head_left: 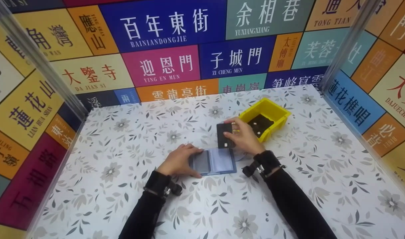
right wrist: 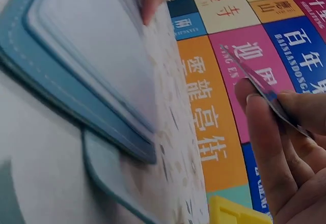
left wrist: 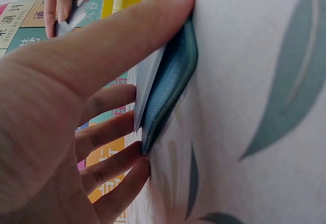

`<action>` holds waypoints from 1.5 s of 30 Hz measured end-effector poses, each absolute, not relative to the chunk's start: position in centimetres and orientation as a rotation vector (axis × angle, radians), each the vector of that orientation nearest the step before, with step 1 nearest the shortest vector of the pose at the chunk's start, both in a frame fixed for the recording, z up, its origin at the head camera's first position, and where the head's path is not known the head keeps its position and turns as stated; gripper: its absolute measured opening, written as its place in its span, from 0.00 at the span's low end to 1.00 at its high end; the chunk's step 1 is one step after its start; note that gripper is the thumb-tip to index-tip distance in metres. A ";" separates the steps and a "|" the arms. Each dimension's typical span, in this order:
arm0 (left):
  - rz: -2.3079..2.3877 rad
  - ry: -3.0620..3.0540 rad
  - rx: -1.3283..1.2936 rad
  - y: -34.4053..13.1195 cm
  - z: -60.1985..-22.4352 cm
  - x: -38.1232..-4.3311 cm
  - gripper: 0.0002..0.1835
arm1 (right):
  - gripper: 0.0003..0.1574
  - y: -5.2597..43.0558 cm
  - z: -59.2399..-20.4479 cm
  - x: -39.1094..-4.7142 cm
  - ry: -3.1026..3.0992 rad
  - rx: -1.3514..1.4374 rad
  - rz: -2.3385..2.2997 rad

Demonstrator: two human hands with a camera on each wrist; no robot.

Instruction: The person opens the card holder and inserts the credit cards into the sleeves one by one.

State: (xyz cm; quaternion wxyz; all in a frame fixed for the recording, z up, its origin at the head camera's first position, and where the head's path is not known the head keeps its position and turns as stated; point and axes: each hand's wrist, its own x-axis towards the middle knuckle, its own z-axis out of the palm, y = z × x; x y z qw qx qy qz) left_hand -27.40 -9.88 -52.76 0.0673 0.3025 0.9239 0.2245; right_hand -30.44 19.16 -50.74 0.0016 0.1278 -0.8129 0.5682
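A blue card holder with clear plastic sleeves lies open on the table. My left hand grips its left side, thumb at the near edge and fingers at the far edge. In the left wrist view, the blue cover bends up between thumb and fingers. My right hand pinches a thin black card with a small white mark, held upright just beyond the holder's far edge. Seen from the right wrist, the card is edge-on between thumb and fingers, apart from the sleeves.
Behind my right hand stands a yellow bin with black cards inside. A closing strap sticks out from the holder's right side. Panels with colourful street-name signs border the flower-patterned table at back and sides.
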 end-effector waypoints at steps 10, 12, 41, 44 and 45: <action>0.677 2.794 0.882 -9.8 -52.6 -27.2 0.52 | 0.19 15.7 -53.1 -29.6 -2.739 0.537 1.512; 0.671 2.795 0.875 -9.8 -52.6 -27.2 0.52 | 0.19 15.7 -53.3 -29.6 -2.767 0.521 1.493; 0.671 2.797 0.887 -9.8 -52.5 -27.1 0.51 | 0.19 14.7 -53.2 -28.6 -3.012 0.463 1.619; 0.673 2.802 0.885 -9.9 -52.5 -27.2 0.51 | 0.19 14.2 -53.3 -28.4 -2.974 0.481 1.586; 0.675 2.803 0.886 -9.9 -52.5 -27.2 0.51 | 0.19 14.1 -53.4 -28.3 -2.964 0.485 1.572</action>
